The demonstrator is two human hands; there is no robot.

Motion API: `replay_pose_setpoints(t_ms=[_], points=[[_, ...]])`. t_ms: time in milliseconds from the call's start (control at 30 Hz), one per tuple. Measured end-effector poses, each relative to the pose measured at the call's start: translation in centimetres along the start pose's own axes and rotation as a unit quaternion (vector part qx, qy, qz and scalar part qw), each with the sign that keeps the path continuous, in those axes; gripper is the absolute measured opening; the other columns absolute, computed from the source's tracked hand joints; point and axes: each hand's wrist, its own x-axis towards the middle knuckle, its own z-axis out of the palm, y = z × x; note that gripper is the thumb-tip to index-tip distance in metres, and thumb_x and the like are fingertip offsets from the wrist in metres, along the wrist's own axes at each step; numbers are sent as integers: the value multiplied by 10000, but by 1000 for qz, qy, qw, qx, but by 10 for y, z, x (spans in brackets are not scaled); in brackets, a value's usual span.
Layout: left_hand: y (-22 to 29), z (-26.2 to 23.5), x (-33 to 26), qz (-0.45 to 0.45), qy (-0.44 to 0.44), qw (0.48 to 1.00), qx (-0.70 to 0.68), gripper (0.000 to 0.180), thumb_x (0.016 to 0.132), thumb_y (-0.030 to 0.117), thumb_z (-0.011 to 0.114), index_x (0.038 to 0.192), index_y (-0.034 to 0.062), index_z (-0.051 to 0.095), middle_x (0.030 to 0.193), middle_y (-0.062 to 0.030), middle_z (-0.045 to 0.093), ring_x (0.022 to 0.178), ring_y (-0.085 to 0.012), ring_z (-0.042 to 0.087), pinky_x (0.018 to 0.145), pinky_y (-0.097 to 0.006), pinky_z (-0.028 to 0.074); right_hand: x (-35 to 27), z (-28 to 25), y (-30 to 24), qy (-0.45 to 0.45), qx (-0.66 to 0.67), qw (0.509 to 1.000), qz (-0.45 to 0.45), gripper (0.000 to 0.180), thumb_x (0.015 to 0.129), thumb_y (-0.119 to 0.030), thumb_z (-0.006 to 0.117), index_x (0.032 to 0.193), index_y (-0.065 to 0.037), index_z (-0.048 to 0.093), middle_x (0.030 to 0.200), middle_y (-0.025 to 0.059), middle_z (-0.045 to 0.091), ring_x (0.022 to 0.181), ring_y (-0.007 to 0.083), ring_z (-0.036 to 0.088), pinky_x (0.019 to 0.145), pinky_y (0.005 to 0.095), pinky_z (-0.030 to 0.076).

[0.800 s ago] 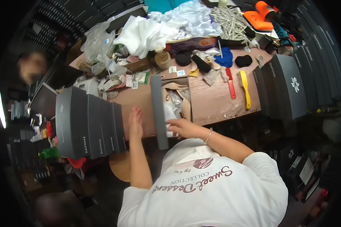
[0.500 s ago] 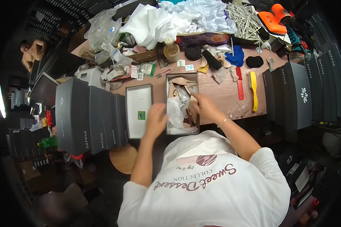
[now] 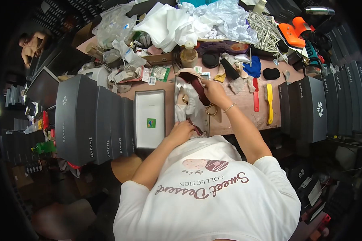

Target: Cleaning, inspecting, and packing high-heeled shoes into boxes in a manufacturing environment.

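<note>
My right hand (image 3: 214, 92) grips a beige shoe (image 3: 197, 85) with a dark red sole, raised and tilted over the far end of a grey shoebox. Its strap with a round buckle (image 3: 211, 110) hangs by the box's right wall. Inside the shoebox (image 3: 175, 105) lies a second beige shoe (image 3: 181, 95) with a gold buckle, partly covered by white tissue paper (image 3: 190, 105). At the near left of the box, my left hand (image 3: 181, 131) has its fingers curled over the contents beside a dark red piece; what they hold is hidden.
A box lid (image 3: 149, 138), white inside, lies left of the shoebox. Stacks of dark shoeboxes stand left (image 3: 78, 120) and right (image 3: 309, 108). A red brush (image 3: 256, 98) and a yellow brush (image 3: 270, 105) lie on the right. Plastic, paper and a jar (image 3: 189, 55) crowd the back.
My right hand has lifted the beige shoe up out of the box, turning its dark red sole into view. My left hand has moved right, from over the lid to the box's near end.
</note>
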Motion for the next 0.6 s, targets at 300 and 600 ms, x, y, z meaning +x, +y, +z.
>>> replay_pose_setpoints(t_ms=[300, 600], points=[[-5, -149, -32, -7, 217, 883, -417, 573, 972, 470, 418, 1253, -18, 526, 1208, -129, 578, 1074, -228, 574, 945, -330, 433, -26, -32, -96, -398, -29, 894, -201, 353, 768, -72, 524, 1075, -134, 687, 938, 171, 681, 862, 345, 652, 793, 422, 498], [-23, -48, -72, -117, 55, 680, -722, 562, 945, 449, 486, 1266, -13, 467, 1131, -133, 608, 990, -179, 611, 876, -296, 494, 5, -34, -63, -84, 160, 971, -158, 279, 744, -57, 599, 1017, -12, 635, 955, 177, 655, 896, 348, 622, 800, 387, 499]])
